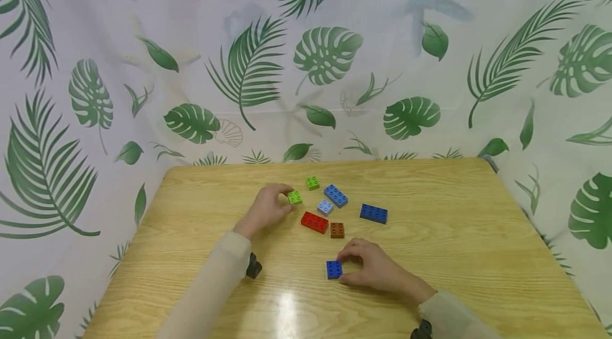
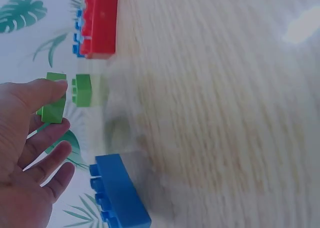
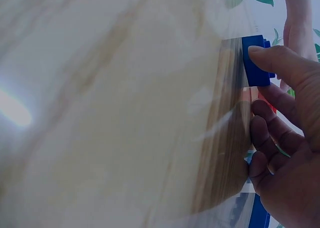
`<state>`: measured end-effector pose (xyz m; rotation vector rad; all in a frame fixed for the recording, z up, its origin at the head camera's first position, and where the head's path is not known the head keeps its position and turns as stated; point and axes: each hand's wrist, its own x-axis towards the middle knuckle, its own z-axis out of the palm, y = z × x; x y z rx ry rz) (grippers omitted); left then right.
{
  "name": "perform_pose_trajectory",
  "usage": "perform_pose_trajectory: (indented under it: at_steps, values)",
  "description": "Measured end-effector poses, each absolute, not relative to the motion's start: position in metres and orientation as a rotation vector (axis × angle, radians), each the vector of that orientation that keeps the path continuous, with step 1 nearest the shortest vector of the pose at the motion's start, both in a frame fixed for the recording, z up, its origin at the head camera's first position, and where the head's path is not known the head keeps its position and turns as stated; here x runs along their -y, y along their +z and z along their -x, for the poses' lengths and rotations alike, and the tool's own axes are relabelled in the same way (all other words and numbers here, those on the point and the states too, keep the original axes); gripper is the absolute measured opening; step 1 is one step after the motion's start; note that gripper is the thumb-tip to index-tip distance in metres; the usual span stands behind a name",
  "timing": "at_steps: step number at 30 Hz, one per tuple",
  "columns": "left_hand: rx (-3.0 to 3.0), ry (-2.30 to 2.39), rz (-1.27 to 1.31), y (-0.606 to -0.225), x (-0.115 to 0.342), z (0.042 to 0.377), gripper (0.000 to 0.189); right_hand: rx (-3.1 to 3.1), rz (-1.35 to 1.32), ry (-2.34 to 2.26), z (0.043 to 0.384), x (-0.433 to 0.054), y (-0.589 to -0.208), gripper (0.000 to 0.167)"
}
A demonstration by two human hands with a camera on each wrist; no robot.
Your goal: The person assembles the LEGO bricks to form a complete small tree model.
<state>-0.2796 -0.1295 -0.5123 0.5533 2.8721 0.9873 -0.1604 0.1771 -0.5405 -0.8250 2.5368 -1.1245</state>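
Note:
My left hand [image 1: 270,207] pinches a light green toy brick [image 1: 294,197] between thumb and forefinger, as the left wrist view shows. Its other fingers are spread loosely. A second light green brick [image 1: 312,183] lies just beyond it. Nearer to me, my right hand [image 1: 370,267] holds a dark blue brick [image 1: 334,269], thumb on one side and forefinger on the other. That brick's studs face up, and the right hand's remaining fingers are curled beside it.
Between the hands lie a red brick [image 1: 314,222] and a brown brick [image 1: 337,230]. Farther back are a pale blue brick [image 1: 325,207], a long blue brick [image 1: 336,196] and a long dark blue brick [image 1: 374,213]. A leaf-patterned cloth [image 1: 373,116] surrounds the wooden table [image 1: 454,206].

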Motion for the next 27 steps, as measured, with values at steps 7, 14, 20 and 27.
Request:
perform_pose_trajectory:
  at_steps: [7, 14, 20, 27]
  values:
    - [-2.872, 0.993, -0.677, -0.503, 0.126, 0.265, 0.041, -2.529, 0.827, -1.126, 0.160, -0.177, -0.539, 0.030]
    - [-2.803, 1.032, -0.772, -0.496, 0.122, 0.248, 0.042, -2.532, 0.822, -1.109, 0.162, -0.177, -0.540, 0.030]
    - [-2.732, 1.044, -0.821, -0.495, 0.117, 0.235, 0.043, -2.534, 0.812, -1.097, 0.164, -0.178, -0.541, 0.031]
    - [-2.666, 1.016, -0.881, -0.496, 0.106, 0.222, 0.044, -2.526, 0.836, -1.116, 0.164, -0.178, -0.543, 0.031]
